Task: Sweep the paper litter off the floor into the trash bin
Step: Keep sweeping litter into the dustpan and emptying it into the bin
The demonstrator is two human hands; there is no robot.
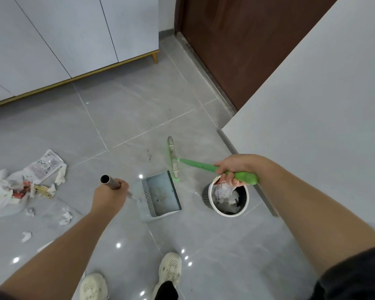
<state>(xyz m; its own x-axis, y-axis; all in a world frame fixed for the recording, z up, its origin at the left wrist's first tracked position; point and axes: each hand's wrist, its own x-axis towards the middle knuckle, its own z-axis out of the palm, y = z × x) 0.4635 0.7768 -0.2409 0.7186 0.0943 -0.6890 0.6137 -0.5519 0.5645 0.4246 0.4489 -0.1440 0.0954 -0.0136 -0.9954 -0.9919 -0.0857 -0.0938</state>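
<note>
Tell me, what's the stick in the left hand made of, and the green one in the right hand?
The dustpan handle in the left hand looks like shiny metal: it is a hollow silvery tube with an open end. The broom handle in the right hand is probably plastic, smooth and bright green all over.

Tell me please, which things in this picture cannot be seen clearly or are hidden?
- Trash bin: the right hand and the green broom handle cover its far rim in the head view.
- Paper litter: the left edge cuts the pile off; print too small to read.
- Dustpan handle: the left hand hides its middle.
- Broom bristles: blurred.
</note>
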